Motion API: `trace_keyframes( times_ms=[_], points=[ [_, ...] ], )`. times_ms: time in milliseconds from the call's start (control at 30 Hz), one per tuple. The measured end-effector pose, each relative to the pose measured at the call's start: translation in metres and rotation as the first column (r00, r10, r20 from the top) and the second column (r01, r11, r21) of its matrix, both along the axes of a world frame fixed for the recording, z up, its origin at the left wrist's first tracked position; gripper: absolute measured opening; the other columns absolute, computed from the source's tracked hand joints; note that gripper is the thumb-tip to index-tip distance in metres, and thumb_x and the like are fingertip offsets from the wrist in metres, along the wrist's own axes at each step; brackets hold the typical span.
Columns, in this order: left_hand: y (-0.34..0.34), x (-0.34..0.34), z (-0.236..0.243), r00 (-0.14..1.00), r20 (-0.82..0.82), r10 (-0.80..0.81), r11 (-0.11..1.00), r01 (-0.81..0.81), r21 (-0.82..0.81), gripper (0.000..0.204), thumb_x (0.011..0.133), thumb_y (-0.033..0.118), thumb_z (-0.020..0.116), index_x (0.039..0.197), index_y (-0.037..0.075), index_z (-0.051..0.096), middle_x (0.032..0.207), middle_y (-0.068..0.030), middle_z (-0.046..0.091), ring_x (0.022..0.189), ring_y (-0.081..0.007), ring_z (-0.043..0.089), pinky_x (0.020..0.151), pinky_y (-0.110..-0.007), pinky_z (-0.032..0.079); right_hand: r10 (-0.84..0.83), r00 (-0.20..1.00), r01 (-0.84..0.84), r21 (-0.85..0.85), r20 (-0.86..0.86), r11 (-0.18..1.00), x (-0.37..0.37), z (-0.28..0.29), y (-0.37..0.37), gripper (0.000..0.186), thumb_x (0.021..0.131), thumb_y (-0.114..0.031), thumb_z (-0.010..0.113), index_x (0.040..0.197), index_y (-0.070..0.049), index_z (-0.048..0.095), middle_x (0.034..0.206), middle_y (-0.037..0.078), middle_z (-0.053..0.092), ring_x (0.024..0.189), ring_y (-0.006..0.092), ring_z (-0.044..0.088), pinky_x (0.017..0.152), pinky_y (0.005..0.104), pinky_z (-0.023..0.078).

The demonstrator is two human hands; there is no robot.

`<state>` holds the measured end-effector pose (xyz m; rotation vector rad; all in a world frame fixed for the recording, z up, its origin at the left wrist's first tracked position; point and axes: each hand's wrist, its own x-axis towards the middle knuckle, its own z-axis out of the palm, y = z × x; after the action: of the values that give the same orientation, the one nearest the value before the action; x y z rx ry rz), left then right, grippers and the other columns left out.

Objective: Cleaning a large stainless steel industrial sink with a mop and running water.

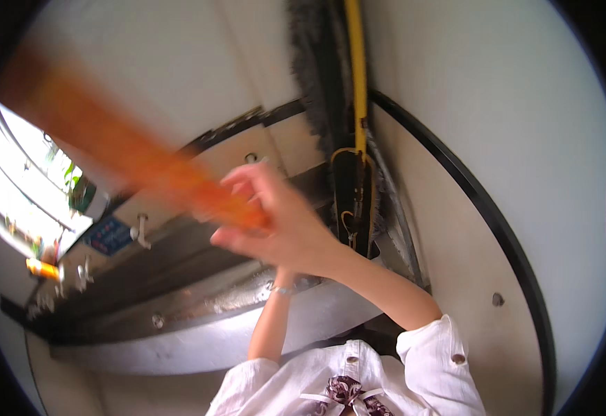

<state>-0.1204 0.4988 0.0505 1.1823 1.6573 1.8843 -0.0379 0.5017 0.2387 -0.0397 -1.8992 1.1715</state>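
A thick orange pole (151, 165), blurred by motion, slants from the upper left down to the middle of the head view. My right hand (285, 225) is closed round its lower end, with thumb and fingers on either side. My left hand (285, 277) is behind the right one; only its wrist, with a bracelet, shows plainly, and its fingers are hidden. The pole's far end runs close past the camera, too smeared to make out. Both hands are raised above the front edge of a long trough sink (199, 340).
Several white taps (140, 232) line the sink's back wall, near a blue sign (108, 236). A yellow-handled mop (358, 76) with grey fringe stands in the corner ahead. An orange bottle-like object (44, 269) is at the far left by a bright window (25, 173).
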Motion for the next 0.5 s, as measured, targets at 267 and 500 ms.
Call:
trace_keyframes(
  times_ms=[267, 500],
  points=[
    [-0.103, -0.105, 0.007, 0.855, 0.163, -0.492, 0.870, 0.476, 0.130, 0.036, 0.071, 0.013, 0.070, 0.101, 0.004, 0.052, 0.087, -0.0064, 0.060, 0.074, -0.0180, 0.059, 0.064, -0.027, 0.047, 0.244, 0.969, -0.245, 0.047, 0.027, 0.968, -0.013, -0.060, 0.021, 0.045, 0.087, -0.036, 0.057, 0.120, -0.006, 0.048, 0.115, 0.012, 0.050, 0.112, 0.0263, 0.048, 0.094, 0.0362, 0.037],
    [-0.116, -0.097, -0.027, 0.997, 0.079, -0.012, 0.990, 0.023, -0.138, 0.020, 0.075, 0.012, 0.065, 0.089, 0.003, 0.056, 0.096, -0.0049, 0.058, 0.087, -0.0121, 0.052, 0.075, -0.027, 0.044, 0.257, 0.951, -0.262, 0.002, 0.173, 0.965, -0.035, -0.087, 0.020, 0.044, 0.086, -0.037, 0.059, 0.115, -0.004, 0.053, 0.113, 0.013, 0.053, 0.107, 0.0275, 0.051, 0.090, 0.0349, 0.041]
  ],
)
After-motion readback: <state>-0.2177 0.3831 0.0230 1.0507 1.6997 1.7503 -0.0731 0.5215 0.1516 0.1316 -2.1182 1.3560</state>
